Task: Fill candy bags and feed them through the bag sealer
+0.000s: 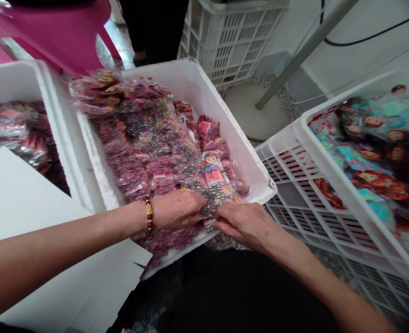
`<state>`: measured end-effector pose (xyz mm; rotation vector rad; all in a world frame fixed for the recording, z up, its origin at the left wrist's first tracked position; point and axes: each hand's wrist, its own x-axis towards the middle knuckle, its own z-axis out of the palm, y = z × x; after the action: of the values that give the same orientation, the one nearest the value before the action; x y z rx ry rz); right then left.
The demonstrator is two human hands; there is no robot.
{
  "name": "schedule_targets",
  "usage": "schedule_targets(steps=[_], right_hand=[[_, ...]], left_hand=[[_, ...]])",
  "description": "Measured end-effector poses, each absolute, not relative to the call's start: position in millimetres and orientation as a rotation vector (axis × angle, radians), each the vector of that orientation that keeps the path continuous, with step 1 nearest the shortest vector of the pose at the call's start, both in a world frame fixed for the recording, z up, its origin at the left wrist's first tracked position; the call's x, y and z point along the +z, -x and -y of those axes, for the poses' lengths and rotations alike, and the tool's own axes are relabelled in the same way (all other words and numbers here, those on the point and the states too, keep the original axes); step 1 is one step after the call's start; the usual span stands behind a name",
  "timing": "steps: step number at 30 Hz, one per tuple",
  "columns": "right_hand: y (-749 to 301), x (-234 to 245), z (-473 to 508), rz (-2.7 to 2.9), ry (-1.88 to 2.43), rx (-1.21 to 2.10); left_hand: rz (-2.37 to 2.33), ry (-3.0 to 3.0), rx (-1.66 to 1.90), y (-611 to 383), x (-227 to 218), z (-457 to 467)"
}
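Note:
My left hand [178, 208], with a beaded bracelet [149, 215] on its wrist, is closed at the near edge of a white foam box [239, 138]. Just to its right is my right hand [244, 222], its fingers pinched together. Between them runs a sheet of small clear plastic packets [209, 208] with silvery ends, and both hands grip it. Many pink and red packets [135, 157] fill the box, blurred in places. Beyond my fingers lies a packet with a printed cartoon figure [212, 167]. My fingertips are partly hidden.
White card sheets [96, 273] lie at the left, beside a second foam box [57, 134] of packets. At right stands a white plastic crate [294, 157] of printed cartoon packets. Behind are stacked crates [232, 41], a pole [294, 60], a pink stool [62, 37] and a person's dark-clothed legs [156, 27].

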<state>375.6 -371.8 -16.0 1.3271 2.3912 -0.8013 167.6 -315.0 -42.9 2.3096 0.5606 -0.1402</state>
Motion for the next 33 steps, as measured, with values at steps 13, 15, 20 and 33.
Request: schedule_targets(steps=[13, 15, 20, 33], right_hand=[[-386.7, -26.0, 368.3, -2.551, -1.306, -0.998], [-383.2, -25.1, 368.3, -2.549, -1.332, -0.857], [-372.6, -24.6, 369.3, -2.431, -1.424, -0.669], [-359.9, -12.4, 367.2, -2.239, -1.425, -0.629]], left_hand=[[-0.524, -2.262, -0.104, -165.9, -53.9, 307.8], [-0.544, -2.258, -0.114, -166.4, -51.3, 308.9], [-0.587, -2.289, -0.091, -167.7, -43.2, 316.3], [-0.574, -2.434, -0.114, -173.9, -45.0, 324.9]])
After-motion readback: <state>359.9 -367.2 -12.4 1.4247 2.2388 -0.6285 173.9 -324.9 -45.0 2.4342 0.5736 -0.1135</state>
